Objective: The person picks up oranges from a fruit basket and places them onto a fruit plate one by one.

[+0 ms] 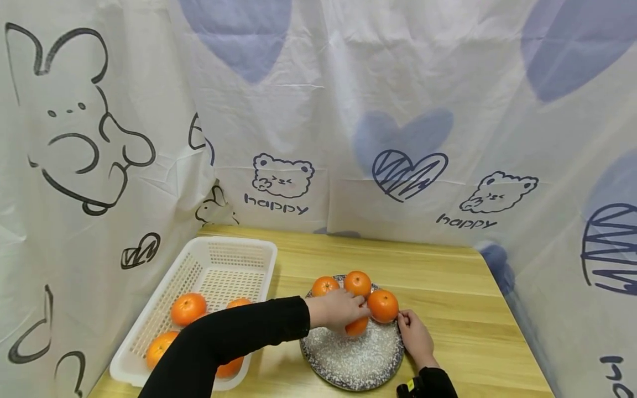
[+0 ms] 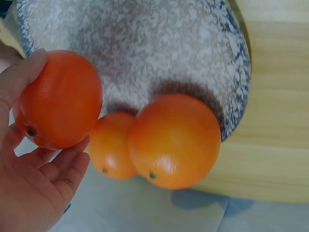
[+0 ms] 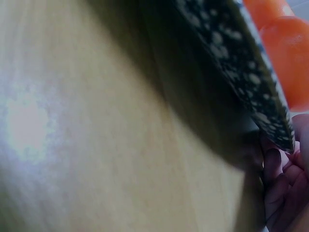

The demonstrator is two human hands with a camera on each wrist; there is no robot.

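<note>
The left hand (image 1: 343, 310) holds a smooth, round, reddish orange (image 2: 60, 99) with a dark green stem spot (image 2: 31, 131). The right hand (image 1: 417, 336) pinches the speckled plate (image 1: 353, 359) by its rim.

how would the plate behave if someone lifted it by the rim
The plate would probably stay stiff, since it shows no bend. Its speckled, ceramic-looking surface suggests it might chip if dropped. With oranges bunched toward its far side, it may feel heavier there, and their round shape could let them roll if it tilts.
</note>
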